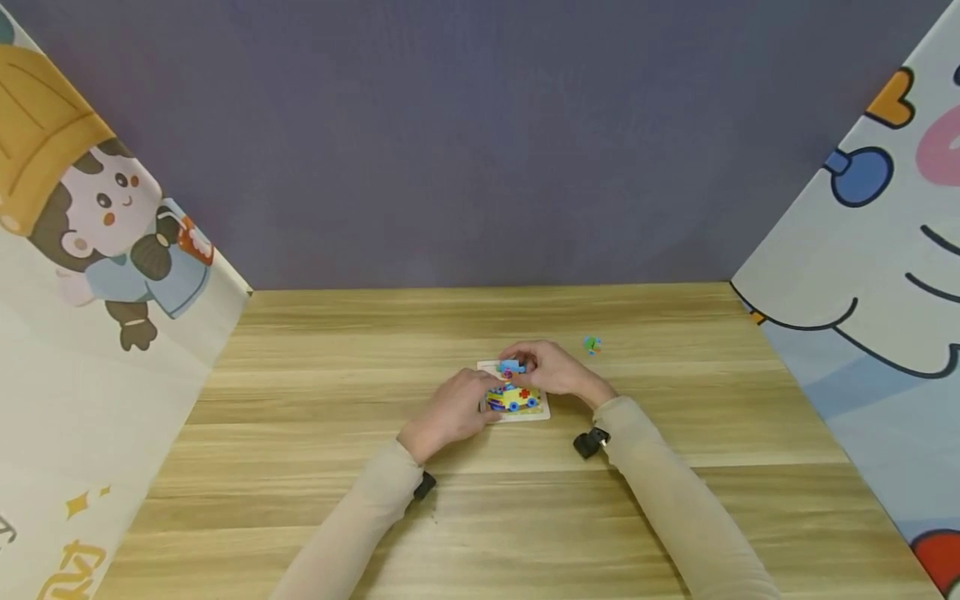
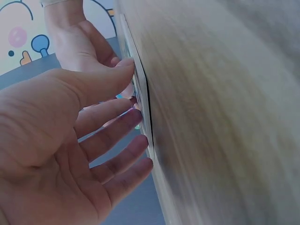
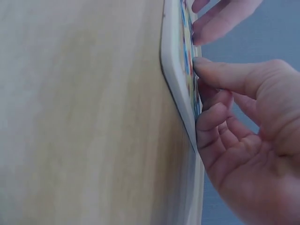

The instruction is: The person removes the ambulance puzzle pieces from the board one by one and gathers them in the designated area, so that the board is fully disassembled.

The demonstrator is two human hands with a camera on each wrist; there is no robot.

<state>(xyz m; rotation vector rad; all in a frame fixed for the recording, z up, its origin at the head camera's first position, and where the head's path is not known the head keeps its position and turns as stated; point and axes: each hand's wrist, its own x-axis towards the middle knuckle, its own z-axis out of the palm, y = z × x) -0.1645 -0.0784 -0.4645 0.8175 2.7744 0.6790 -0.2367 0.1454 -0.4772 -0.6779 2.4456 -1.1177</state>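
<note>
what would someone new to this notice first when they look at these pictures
Probably the big cartoon figure in an orange-yellow hat on the wall at the left of the head view. Next, perhaps, the small bright board with its yellow vehicle, on the wooden table between the left hand and right hand. A tiny green-and-blue piece lies apart from the board, beyond the right wrist.

even, soft light — both wrist views hazy, the tabletop (image 2: 220, 122) blurred there.
</note>
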